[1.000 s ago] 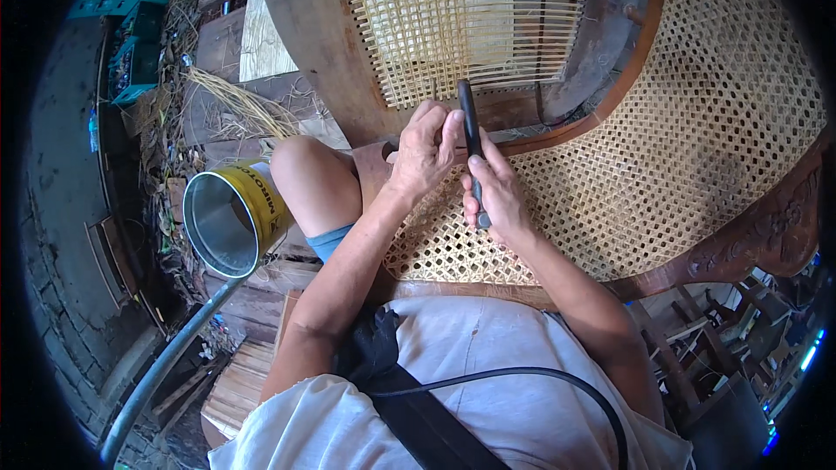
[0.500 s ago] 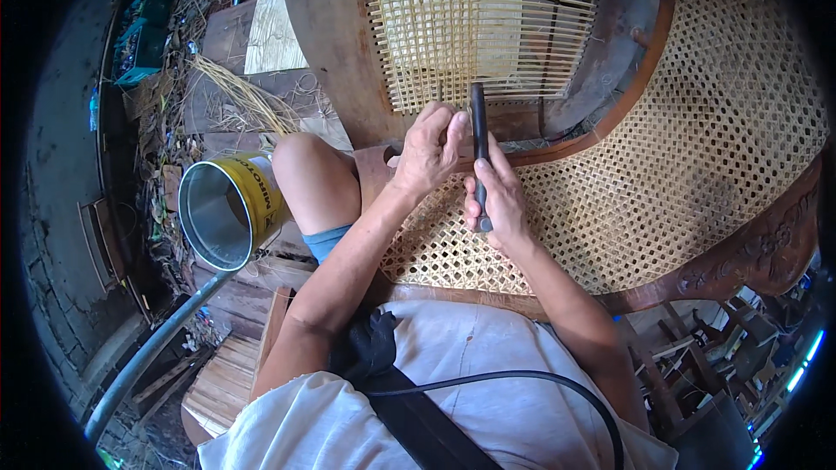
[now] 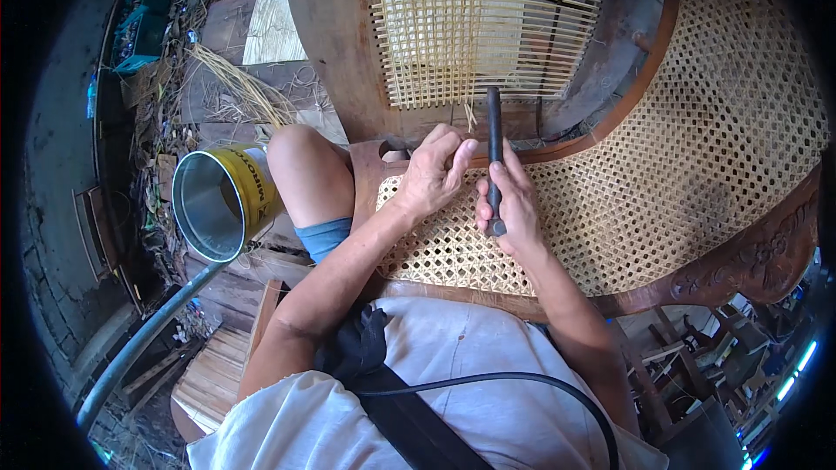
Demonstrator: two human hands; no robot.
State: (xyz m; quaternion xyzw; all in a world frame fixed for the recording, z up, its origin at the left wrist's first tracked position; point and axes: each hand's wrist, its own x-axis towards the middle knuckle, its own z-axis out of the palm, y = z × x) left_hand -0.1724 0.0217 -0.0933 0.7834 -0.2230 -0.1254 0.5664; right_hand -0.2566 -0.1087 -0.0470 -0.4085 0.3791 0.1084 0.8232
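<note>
My right hand (image 3: 514, 200) is wrapped round a dark cylindrical rod (image 3: 494, 126), which points away from me. My left hand (image 3: 431, 172) is closed beside it, thumb raised. What it grips is hidden, though a thin dark tip (image 3: 452, 113) shows just beyond its knuckles. Ahead of both hands lies a half-woven cane panel (image 3: 427, 43) in a wooden seat frame (image 3: 335, 43). The left part has strands crossing both ways; on the right they run mostly sideways. Loose cane ends (image 3: 470, 117) stick out at its near edge. Beneath my hands is a finished cane backrest (image 3: 601, 218).
A yellow metal bucket (image 3: 248, 196) stands left of my bent knee (image 3: 300, 165). A bundle of cane strips (image 3: 235, 83) lies on the boards at the upper left. The backrest's carved wooden rail (image 3: 749, 252) curves along the right. Wooden pieces (image 3: 688, 374) crowd the lower right.
Both hands have drawn back slightly from the near edge of the half-woven panel. The rod has shifted right, away from my left hand, and the loose cane ends show more clearly.
</note>
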